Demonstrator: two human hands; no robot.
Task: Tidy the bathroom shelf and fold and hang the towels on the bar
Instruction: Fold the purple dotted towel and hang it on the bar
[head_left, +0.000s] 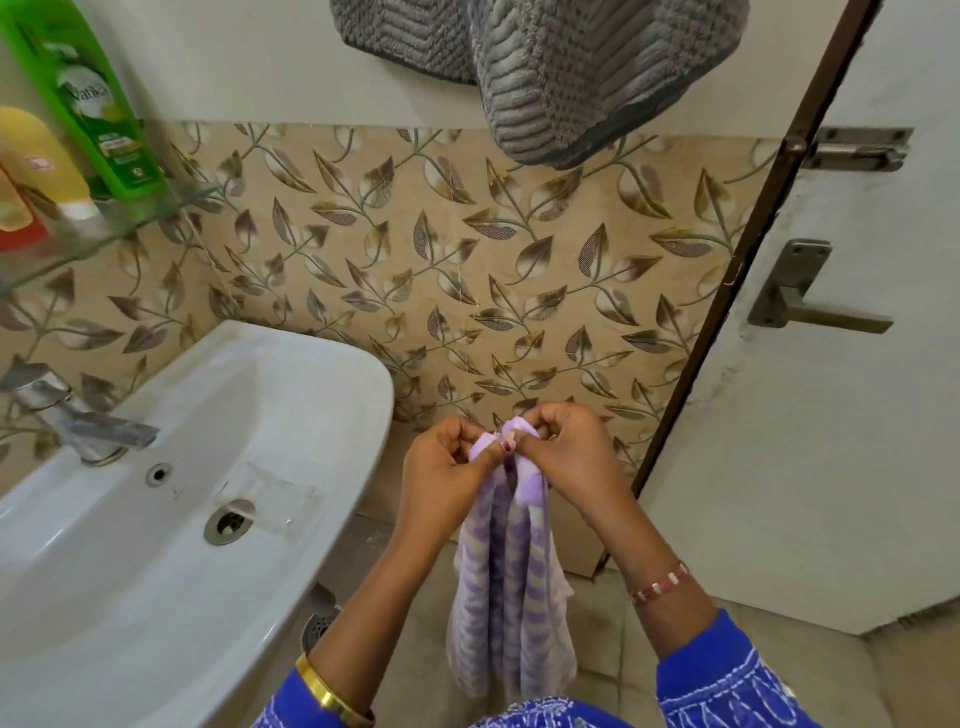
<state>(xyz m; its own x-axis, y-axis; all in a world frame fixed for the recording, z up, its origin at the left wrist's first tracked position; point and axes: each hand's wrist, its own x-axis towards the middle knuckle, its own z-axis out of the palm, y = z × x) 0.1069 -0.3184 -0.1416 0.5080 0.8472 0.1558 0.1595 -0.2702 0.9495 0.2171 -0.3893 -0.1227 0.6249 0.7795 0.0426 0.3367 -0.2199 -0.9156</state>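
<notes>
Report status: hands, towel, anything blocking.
Left hand and right hand both pinch the purple towel at its top edge. Towel hangs bunched, not yet hung. Grey towel already overhead.

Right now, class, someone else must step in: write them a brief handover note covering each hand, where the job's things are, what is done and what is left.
Left hand and right hand: both pinch the top edge of the purple-and-white striped towel, which hangs bunched in front of the body.
Grey ribbed towel: draped high on the wall; its bar is not visible.
Glass wall shelf: green shampoo bottle and yellow bottle stand on it.
Done: grey towel seems hung.
Left: fold and hang the striped towel; check the shelf.
</notes>
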